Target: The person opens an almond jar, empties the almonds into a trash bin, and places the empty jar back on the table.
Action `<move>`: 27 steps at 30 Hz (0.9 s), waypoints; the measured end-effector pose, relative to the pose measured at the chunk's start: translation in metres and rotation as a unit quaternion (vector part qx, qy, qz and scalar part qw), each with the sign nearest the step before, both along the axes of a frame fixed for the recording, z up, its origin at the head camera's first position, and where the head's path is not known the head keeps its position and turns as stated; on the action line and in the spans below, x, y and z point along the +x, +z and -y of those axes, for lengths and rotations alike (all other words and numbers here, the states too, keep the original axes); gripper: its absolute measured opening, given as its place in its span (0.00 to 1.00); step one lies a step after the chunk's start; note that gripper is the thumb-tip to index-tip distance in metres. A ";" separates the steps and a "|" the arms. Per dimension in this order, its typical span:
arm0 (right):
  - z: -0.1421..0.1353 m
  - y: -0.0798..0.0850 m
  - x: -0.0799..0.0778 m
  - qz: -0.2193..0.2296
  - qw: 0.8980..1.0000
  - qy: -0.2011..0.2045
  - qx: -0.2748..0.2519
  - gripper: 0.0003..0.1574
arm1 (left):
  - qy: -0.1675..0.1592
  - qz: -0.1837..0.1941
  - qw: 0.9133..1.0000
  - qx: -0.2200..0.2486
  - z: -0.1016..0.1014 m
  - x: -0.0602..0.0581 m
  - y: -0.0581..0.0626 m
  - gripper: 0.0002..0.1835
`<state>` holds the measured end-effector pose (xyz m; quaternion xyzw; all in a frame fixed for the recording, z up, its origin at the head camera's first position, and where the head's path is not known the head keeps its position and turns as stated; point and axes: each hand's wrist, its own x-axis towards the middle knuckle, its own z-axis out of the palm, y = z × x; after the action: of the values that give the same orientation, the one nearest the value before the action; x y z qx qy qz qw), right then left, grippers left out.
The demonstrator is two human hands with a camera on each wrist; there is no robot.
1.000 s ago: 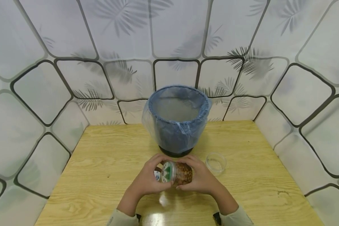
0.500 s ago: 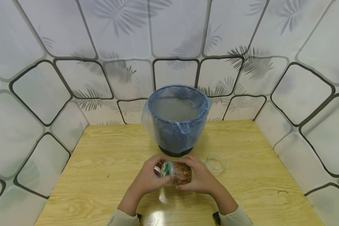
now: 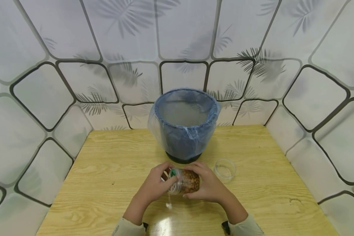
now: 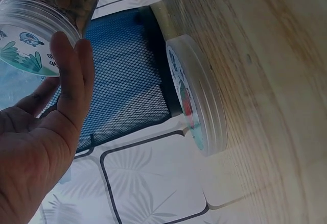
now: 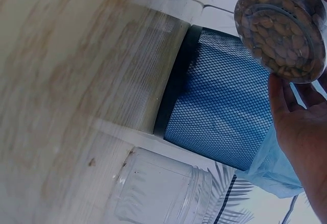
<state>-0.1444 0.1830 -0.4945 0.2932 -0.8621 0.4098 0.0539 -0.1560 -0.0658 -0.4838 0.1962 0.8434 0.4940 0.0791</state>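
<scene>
A clear jar of almonds (image 3: 191, 181) lies sideways between both hands, its base facing right. My right hand (image 3: 208, 186) grips the body; the almonds show through the base in the right wrist view. On its left end sits a screw lid (image 4: 30, 50) with a white and green label. My left hand (image 3: 156, 185) holds that lid, thumb across the near side and fingers at the far side. Below the left hand, a second round lid (image 4: 196, 96) with a printed label rests on the table. In the head view it is mostly hidden behind the left hand.
A mesh waste bin (image 3: 183, 141) with a blue plastic liner stands behind the hands. Right of the right hand stands an uncovered clear jar (image 3: 225, 169). The wooden table (image 3: 106, 183) is bordered by patterned wall covering (image 3: 183, 75) at the back and sides.
The lid on the almond jar has turned, its green print shifting to the far side. My left thumb has moved up across the lid. The right hand keeps its grip in place.
</scene>
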 end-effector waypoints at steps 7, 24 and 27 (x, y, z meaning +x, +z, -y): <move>0.000 0.001 0.001 0.003 1.000 0.001 -0.001 0.52 | -0.002 0.007 1.000 -0.005 0.001 0.001 0.001 0.14; 0.001 0.003 0.000 -0.001 1.000 0.002 0.004 0.52 | 0.015 -0.006 1.000 0.006 0.001 0.003 0.002 0.14; 0.002 0.003 0.000 0.000 1.000 0.004 0.003 0.51 | 0.027 -0.009 1.000 0.004 0.001 0.003 0.001 0.12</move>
<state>-0.1445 0.1811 -0.4916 0.2969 -0.8620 0.4077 0.0517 -0.1528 -0.0671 -0.4827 0.1784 0.8469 0.4976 0.0574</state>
